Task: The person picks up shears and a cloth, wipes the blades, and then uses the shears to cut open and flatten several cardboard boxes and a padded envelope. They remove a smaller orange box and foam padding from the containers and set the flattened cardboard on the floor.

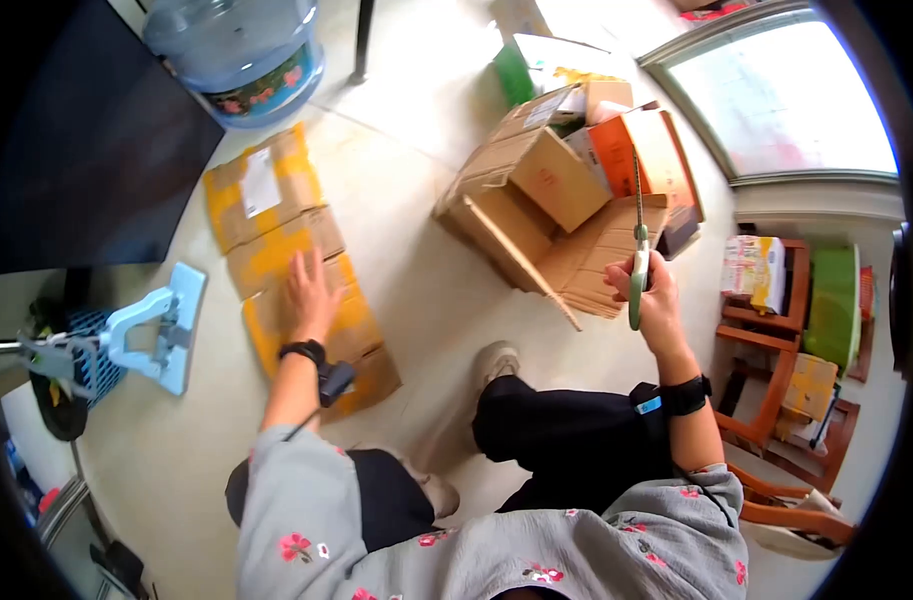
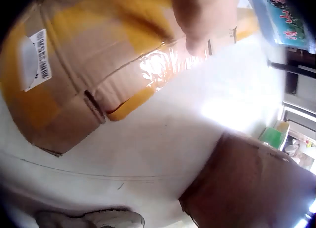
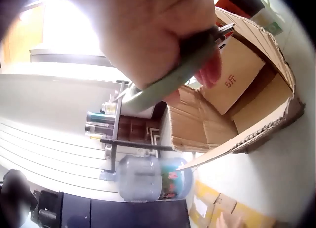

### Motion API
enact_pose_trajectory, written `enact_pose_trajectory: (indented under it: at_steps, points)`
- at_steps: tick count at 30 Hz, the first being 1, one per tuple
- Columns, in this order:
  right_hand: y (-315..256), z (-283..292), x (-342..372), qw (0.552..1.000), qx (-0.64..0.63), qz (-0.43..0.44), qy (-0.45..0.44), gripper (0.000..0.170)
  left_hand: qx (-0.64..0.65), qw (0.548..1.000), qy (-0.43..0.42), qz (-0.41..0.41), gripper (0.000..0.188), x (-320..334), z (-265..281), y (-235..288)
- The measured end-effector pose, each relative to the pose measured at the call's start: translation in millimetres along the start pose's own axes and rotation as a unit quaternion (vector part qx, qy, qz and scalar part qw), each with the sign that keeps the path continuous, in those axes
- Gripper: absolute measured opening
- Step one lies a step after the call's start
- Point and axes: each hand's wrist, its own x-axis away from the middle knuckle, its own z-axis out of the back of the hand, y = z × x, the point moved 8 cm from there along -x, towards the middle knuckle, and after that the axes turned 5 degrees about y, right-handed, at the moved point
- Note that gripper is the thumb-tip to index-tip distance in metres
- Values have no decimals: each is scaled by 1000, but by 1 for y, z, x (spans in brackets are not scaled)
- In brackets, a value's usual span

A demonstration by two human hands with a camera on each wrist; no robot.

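My left hand [image 1: 313, 300] rests with extended fingers on a flat brown cardboard carton [image 1: 266, 240] on the floor. Wide yellow tape crosses the carton, and a white label [image 2: 39, 60] is stuck near one end. In the left wrist view only part of that hand shows, over the taped edge. My right hand [image 1: 659, 308] grips scissors [image 1: 638, 270] by their green handles, with the slim blades pointing away from me. Just beyond it, a large open cardboard box [image 1: 616, 245] lies with its flaps spread. A smaller carton [image 3: 234, 75] sits inside it.
An orange box [image 1: 631, 150] and other cartons are heaped behind the open box. A big water bottle [image 1: 241, 60] stands past the taped carton. At left is a light-blue mop head [image 1: 181, 330]; at right, a wooden rack [image 1: 776, 385] holds packages. My shoe [image 1: 498, 362] is between the boxes.
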Motion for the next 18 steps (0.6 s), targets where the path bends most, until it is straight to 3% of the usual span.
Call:
enact_pose_trajectory:
  at_steps: [1, 2, 4, 6, 7, 8, 9, 11, 13, 15, 16, 17, 18]
  points:
    - [7, -3, -5, 998, 40, 52, -3, 36, -39, 999, 23, 18, 86, 15, 23, 18]
    - [-4, -14, -5, 991, 96, 90, -28, 39, -68, 994, -11, 90, 83, 31, 43, 34]
    - [-35, -38, 4, 960, 220, 162, -65, 47, -66, 971, -58, 224, 80, 70, 37, 34]
    - [-26, -68, 5, 945, 246, 158, -145, 53, -47, 950, -164, 263, 78, 121, 4, 38]
    - [-12, -82, 5, 928, 287, 168, -166, 52, -19, 954, -221, 203, 78, 150, -27, 35]
    - [3, -95, 4, 909, 328, 176, -189, 52, -80, 948, -258, 167, 78, 179, -69, 17]
    - [8, -100, 4, 903, 335, 188, -192, 49, -73, 948, -262, 164, 79, 181, -71, 17]
    - [7, -102, -1, 901, 342, 196, -183, 45, -50, 938, -289, 184, 83, 174, -57, 30]
    - [-9, -91, -7, 929, 290, 177, -145, 45, -19, 918, -328, 220, 88, 128, -7, 71]
    - [-41, -77, -9, 956, 201, 174, -126, 43, 149, 957, -222, 112, 104, 93, 8, 117]
    - [-59, -72, -10, 957, 169, 198, -124, 31, 240, 950, -193, 44, 111, 82, 13, 145]
    - [-75, -61, -10, 971, 99, 178, -122, 30, 326, 931, -164, -22, 118, 75, 21, 173]
    - [-89, -51, -8, 980, 29, 156, -121, 29, 350, 926, -140, -24, 121, 68, 44, 195]
